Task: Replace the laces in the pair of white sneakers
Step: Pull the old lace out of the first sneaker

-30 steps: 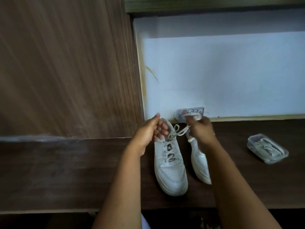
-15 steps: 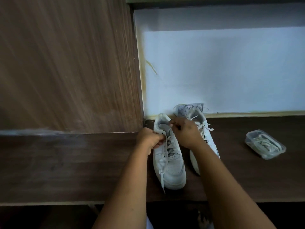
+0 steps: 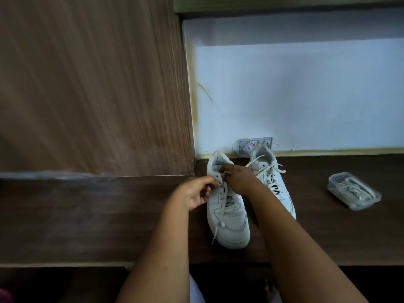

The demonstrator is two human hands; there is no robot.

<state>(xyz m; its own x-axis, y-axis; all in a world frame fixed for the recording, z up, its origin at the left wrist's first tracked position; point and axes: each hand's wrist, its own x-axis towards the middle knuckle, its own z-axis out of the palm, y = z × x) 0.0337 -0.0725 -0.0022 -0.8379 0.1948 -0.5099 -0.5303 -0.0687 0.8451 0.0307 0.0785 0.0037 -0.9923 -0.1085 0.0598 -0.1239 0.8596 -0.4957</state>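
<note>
Two white sneakers stand side by side on a dark wooden desk [image 3: 87, 215], toes toward six o'clock and heels toward twelve. The left shoe [image 3: 227, 211] is being worked on; the right shoe [image 3: 273, 182] sits touching it at its three o'clock, its own lace loose but threaded. At three o'clock, well apart from the pair, a clear box [image 3: 354, 190] is seen with pale laces coiled inside, judged to be the replacements.

The left hand [image 3: 194, 191] is curled, thumb and fingertips closed at the left shoe's upper eyelets; a pinch on the lace [image 3: 220, 213] is judged likely, though the contact is too small to confirm. The right hand [image 3: 237, 178] is bunched at the same eyelets from the two o'clock side, fingers closed on something small there; exactly what cannot be told. A loose end of the lace trails toward six o'clock along the shoe's left side, and the upper eyelets are seen empty.

The step is judged to be unlacing the left shoe, early in the task. For it to go well, the lace is best drawn out one eyelet at a time, pulled along the hole's axis, while the shoe is steadied so it is not dragged across the desk. The trailing end should be kept from snagging.
</note>
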